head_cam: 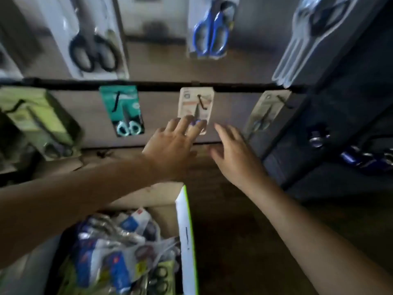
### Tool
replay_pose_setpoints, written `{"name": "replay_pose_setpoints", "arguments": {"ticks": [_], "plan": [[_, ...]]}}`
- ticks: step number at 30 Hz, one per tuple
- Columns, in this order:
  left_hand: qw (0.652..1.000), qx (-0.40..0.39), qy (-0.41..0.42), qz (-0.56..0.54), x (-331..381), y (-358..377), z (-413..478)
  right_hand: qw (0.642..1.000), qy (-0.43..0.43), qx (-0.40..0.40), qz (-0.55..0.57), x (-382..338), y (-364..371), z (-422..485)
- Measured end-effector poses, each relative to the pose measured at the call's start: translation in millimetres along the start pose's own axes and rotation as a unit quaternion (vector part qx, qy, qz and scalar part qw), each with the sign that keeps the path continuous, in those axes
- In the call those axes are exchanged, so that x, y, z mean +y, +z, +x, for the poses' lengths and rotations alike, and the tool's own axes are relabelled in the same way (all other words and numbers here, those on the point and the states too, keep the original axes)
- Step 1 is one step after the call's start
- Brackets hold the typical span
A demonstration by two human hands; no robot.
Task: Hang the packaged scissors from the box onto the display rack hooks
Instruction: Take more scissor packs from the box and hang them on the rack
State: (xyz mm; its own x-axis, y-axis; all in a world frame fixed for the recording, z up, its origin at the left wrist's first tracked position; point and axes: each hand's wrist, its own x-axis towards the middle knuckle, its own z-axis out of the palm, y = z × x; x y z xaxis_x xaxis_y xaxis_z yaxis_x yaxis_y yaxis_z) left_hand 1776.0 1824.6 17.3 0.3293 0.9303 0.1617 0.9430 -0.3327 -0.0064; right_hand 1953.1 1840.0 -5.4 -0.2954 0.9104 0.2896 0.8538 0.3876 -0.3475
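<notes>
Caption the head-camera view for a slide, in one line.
Left hand touches the white-carded small scissors pack hanging on its hook; right hand hovers open beside it.

Nothing here can be read: no word, brand or number. The cream card (187, 108) carries small printed marks and a round emblem near its top corner (all smeared by blur). The teal card (119, 99) has pale print across its top. The packets (110, 248) in the box (184, 220) show blue, red and yellow label patches, none of them legible.
</notes>
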Motion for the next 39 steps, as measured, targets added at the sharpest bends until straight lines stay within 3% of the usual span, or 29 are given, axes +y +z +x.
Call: {"name": "replay_pose_setpoints", "arguments": {"ticks": [4, 8, 11, 18, 23, 31, 39], "plan": [[0.997, -0.075, -0.022, 0.018, -44.7, 48.6, -79.3, 0.989, -0.035, -0.140, 0.020, -45.2, 70.2, -30.8], [0.986, -0.155, -0.048, 0.023, -68.3, 81.3, -140.2, 0.970, -0.108, -0.217, 0.031, -81.5, 122.3, -52.3], [0.982, -0.170, -0.081, 0.015, -84.8, 94.8, -172.1, 0.954, -0.136, -0.266, 0.034, -99.3, 156.9, -60.3], [0.956, -0.227, -0.185, -0.031, -110.0, 143.6, -218.0, 0.897, -0.174, -0.407, -0.007, -122.6, 223.6, -89.0], [0.910, -0.309, -0.242, -0.136, -122.7, 175.3, -241.0, 0.835, -0.199, -0.513, -0.014, -112.5, 252.4, -108.5], [0.878, -0.326, -0.292, -0.195, -138.0, 187.7, -266.1, 0.839, -0.196, -0.503, -0.066, -104.2, 279.5, -117.0], [0.836, -0.361, -0.355, -0.210, -147.3, 191.0, -280.1, 0.829, -0.205, -0.520, -0.015, -107.3, 289.8, -102.7]]}}
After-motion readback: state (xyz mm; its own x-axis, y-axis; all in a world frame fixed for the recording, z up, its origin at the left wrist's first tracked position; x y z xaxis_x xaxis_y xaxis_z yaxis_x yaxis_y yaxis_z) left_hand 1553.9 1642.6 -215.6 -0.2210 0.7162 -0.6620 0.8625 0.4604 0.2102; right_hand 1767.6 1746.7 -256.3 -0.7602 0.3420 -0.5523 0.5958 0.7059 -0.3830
